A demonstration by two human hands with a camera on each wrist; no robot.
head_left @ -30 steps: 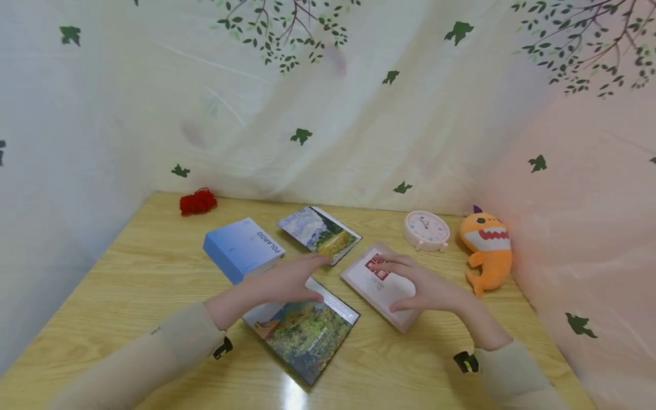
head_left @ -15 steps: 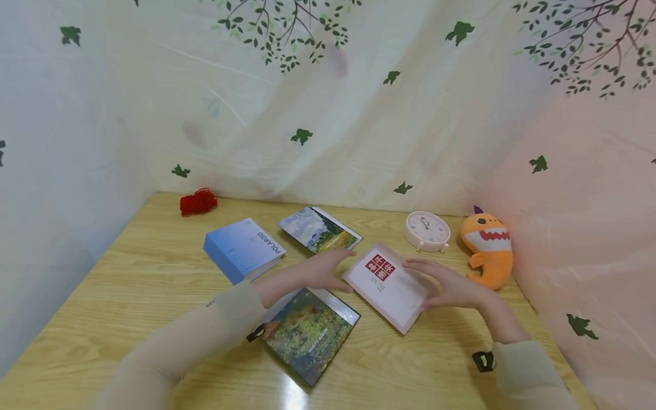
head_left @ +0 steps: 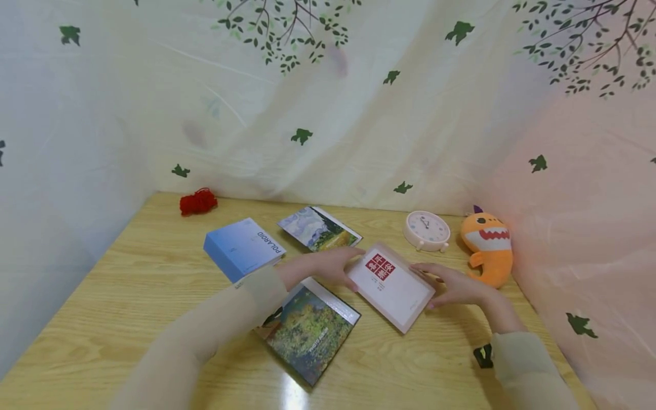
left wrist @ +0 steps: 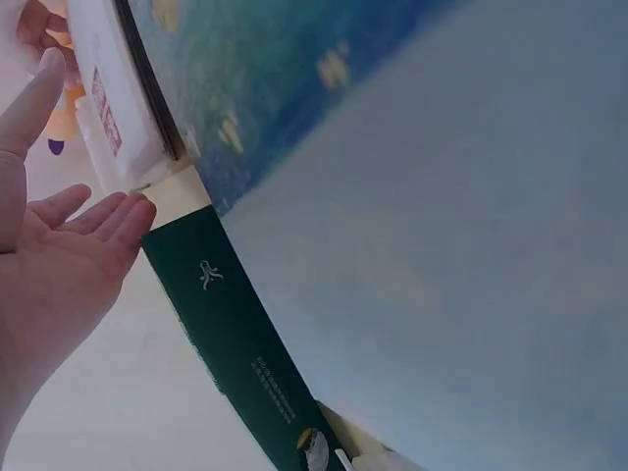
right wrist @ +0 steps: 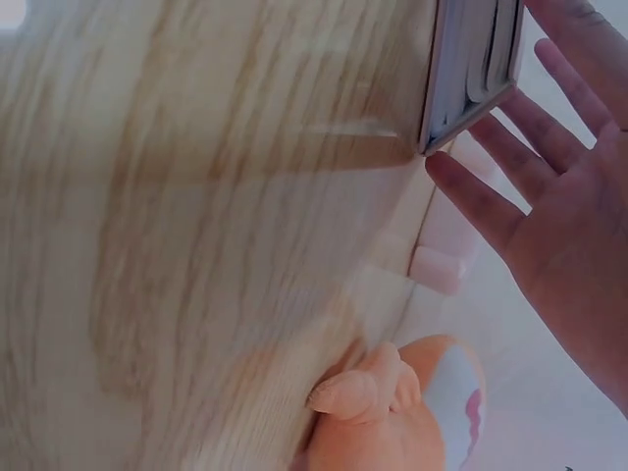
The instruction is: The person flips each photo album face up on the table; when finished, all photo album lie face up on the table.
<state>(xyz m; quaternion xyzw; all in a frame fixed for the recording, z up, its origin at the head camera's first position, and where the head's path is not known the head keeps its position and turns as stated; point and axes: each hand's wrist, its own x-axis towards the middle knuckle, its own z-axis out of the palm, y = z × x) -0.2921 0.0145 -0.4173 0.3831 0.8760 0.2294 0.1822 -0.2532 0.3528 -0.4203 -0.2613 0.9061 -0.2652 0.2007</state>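
A pale pink book [head_left: 397,296] with a red square of characters on its cover lies flat, tilted, right of the table's middle. My left hand [head_left: 335,265] is at its left edge, fingers extended; whether they touch it I cannot tell. At the opposite edge is my right hand [head_left: 456,285], whose spread, fairly straight fingers reach the book's corner [right wrist: 476,88] in the right wrist view. Below my left forearm lies a photo album [head_left: 307,336] with a painted garden cover, partly hidden by the sleeve. In the left wrist view my left hand [left wrist: 69,265] shows its open palm.
Behind my left hand lies another painted-cover album [head_left: 318,228]. A thick blue POLAROID album [head_left: 241,247] sits left of it. Red yarn [head_left: 198,202] is at the back left. A pink clock [head_left: 427,230] and an orange plush shark [head_left: 489,250] stand at the right, near the curtain.
My left hand has moved right, from above the garden album to the pink book's left edge. My right hand has shifted right, from over the book's cover to its right edge.
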